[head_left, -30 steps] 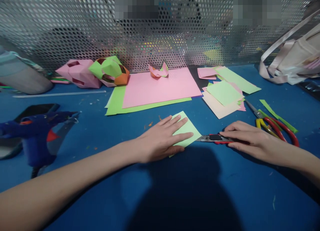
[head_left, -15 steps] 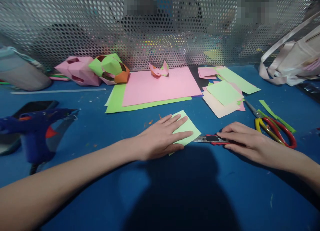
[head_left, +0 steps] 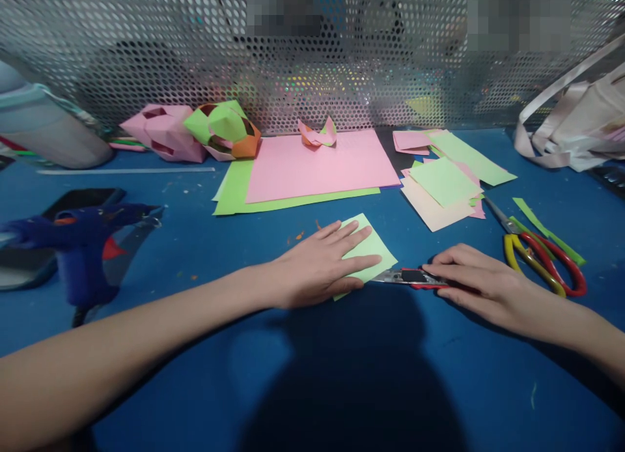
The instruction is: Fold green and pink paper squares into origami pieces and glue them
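Observation:
My left hand (head_left: 328, 264) lies flat with fingers spread over a pale green sheet of paper (head_left: 379, 249), pressing it to the blue table and covering much of its left side. In my right hand (head_left: 481, 279) is a utility knife (head_left: 413, 277) with a red and black body, held low over the table. Its metal blade end points left and reaches the paper's lower right edge. Whether the blade lies under the paper or beside it is hard to make out.
Scissors (head_left: 544, 260) with red and yellow handles lie at right, below cut paper (head_left: 446, 182). Large pink sheets (head_left: 319, 172) and folded paper shapes (head_left: 224, 131) stand along the perforated metal panel (head_left: 215, 55). A blue glue gun (head_left: 81, 253), phone (head_left: 29, 276) and bottle (head_left: 53, 126) are at left.
The view has shifted slightly, so the things at the back appear a little further right. The knife's blade end has slid slightly left along the paper's edge. My left hand stays on the paper.

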`<state>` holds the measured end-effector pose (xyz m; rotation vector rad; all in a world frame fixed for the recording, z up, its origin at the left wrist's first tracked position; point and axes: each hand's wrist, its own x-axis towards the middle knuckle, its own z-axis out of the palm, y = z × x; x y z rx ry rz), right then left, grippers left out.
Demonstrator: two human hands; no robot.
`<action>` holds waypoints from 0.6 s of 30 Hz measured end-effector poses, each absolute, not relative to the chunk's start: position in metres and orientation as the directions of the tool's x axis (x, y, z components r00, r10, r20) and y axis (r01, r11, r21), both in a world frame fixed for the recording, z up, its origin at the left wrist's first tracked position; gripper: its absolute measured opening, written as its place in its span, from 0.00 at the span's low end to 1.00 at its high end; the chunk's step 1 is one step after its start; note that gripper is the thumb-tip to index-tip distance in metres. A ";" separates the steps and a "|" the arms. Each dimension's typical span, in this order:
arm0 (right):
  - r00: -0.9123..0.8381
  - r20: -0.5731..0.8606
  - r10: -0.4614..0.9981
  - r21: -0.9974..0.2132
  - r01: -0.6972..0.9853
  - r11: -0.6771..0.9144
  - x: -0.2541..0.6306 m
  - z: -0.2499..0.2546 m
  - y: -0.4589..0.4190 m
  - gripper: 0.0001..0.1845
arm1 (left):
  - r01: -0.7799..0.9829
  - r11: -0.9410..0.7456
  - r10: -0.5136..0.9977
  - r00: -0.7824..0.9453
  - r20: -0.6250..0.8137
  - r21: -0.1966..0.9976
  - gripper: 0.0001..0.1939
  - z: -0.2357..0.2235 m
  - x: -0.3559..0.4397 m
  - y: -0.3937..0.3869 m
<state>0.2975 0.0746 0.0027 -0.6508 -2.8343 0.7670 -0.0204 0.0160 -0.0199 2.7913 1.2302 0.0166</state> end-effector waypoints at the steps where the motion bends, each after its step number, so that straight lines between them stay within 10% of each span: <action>1: -0.901 0.011 0.435 -0.505 0.370 0.780 0.297 0.003 0.074 0.24 | 0.737 -0.670 0.738 0.675 -0.025 0.090 0.24 -0.020 -0.021 0.016; 18: -0.911 0.020 0.412 -0.501 0.348 0.793 0.286 0.004 0.063 0.22 | 0.763 -0.624 0.762 0.642 -0.084 0.170 0.23 -0.016 -0.018 0.017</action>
